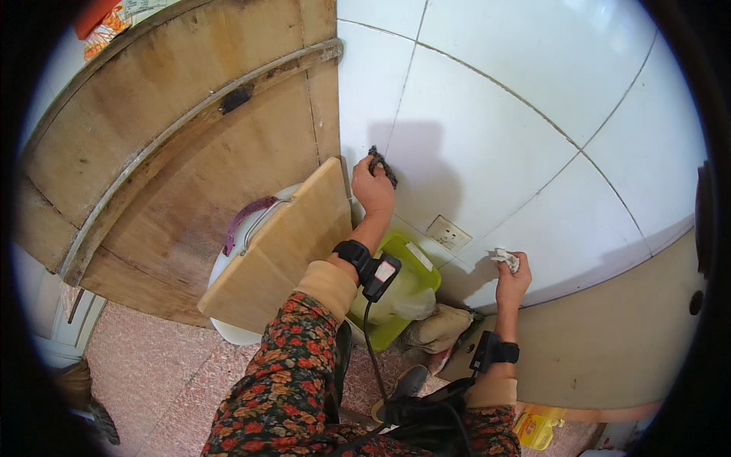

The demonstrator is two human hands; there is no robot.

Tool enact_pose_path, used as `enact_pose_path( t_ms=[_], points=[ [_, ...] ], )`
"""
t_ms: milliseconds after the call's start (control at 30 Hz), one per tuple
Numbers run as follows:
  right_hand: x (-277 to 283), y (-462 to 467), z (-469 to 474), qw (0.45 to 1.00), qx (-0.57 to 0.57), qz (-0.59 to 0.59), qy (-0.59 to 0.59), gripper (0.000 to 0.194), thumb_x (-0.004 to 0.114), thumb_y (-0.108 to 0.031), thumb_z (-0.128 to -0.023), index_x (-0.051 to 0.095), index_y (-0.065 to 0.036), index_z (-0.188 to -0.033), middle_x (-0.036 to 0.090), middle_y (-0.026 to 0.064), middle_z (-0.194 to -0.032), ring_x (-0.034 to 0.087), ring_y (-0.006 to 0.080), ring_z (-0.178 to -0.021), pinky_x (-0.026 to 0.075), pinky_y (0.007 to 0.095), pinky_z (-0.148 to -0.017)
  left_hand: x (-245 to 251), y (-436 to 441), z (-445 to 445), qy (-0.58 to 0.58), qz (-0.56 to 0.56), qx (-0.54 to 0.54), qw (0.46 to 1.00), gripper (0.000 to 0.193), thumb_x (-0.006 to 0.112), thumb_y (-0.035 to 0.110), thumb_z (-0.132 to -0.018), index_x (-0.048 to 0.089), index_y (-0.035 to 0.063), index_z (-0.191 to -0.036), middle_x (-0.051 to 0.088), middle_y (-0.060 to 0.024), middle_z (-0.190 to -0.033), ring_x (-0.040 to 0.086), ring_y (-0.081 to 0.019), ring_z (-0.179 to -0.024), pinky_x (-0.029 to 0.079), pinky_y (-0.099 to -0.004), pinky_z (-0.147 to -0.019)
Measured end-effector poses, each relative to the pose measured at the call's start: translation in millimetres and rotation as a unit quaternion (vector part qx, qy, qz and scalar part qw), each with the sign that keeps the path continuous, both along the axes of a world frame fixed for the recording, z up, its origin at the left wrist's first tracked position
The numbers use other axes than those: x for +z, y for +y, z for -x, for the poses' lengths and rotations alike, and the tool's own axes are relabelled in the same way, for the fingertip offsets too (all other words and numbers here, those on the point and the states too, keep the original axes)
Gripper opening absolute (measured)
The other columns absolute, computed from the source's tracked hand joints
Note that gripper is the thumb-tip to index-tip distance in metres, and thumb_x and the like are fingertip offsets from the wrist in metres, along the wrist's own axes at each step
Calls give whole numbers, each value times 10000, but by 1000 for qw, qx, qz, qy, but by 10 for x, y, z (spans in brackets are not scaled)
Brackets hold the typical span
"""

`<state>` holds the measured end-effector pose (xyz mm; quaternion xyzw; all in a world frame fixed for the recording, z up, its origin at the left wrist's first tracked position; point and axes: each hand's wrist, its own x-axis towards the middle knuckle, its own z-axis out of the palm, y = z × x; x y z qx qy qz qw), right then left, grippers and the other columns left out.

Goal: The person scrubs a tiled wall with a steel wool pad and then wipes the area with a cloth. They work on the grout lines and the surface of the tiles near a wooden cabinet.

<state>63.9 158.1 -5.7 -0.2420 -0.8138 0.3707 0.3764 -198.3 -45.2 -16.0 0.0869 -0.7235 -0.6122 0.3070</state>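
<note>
My left hand grips a dark steel-wool-like scouring pad against the white tiled wall, close to a wooden panel's edge. Lower and to the right, my right hand pinches a crumpled whitish cloth or tissue at the wall. Between the two hands, a wall socket is set in the tiles. Beneath my left forearm stands a lime-green plastic bin with clear plastic bags in it. Its far left part is hidden by my arm.
A wooden cutting board with a metal handle leans beside a white board, both against a large wooden panel. A stuffed sack sits by the bin. A yellow container lies at lower right; a beige panel borders the wall.
</note>
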Motion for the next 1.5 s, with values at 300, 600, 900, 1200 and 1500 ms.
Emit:
enact_pose_path(
  t_ms=[300, 600, 900, 1200, 1500],
  points=[
    [30, -28, 2, 1000, 7, 10, -29, 124, 609, -3, -776, 559, 3, -890, 575, 71, -716, 520, 132, -669, 448, 281, -622, 64, 4, 56, -21, 24, -4, 999, 239, 606, 32, -821, 625, -43, -1047, 636, -218, -936, 609, -361, -859, 489, -421, -748],
    [-56, -36, 50, 1000, 18, -1, -4, 128, 616, 1, -771, 554, 0, -883, 576, 79, -708, 524, 149, -655, 450, 288, -624, 76, 92, -130, -90, 3, -32, 995, 210, 581, 20, -839, 626, -45, -1034, 616, -204, -986, 587, -373, -900, 459, -441, -799],
    [-22, -74, 58, 998, 13, -2, -56, 157, 616, -9, -775, 570, -13, -925, 593, 99, -704, 536, 157, -648, 452, 302, -614, 146, -8, -112, 53, 34, 3, 998, 242, 580, 14, -834, 617, -41, -1066, 605, -202, -975, 584, -371, -904, 462, -432, -797],
    [-108, -57, 85, 999, 20, -27, -37, 179, 621, -3, -753, 569, -16, -924, 606, 129, -706, 552, 200, -631, 463, 323, -624, 727, -140, 262, 79, -38, 22, 996, 260, 591, 22, -841, 620, -35, -1093, 627, -210, -999, 590, -362, -935, 473, -403, -822],
    [-72, -74, 95, 996, -4, -17, -85, 204, 637, -66, -736, 583, -35, -929, 589, 158, -672, 583, 270, -620, 457, 352, -606, 757, 41, 233, 132, 15, 36, 990, 345, 606, 68, -842, 580, -58, -1161, 593, -244, -1075, 560, -403, -1023, 444, -420, -903]
  ],
)
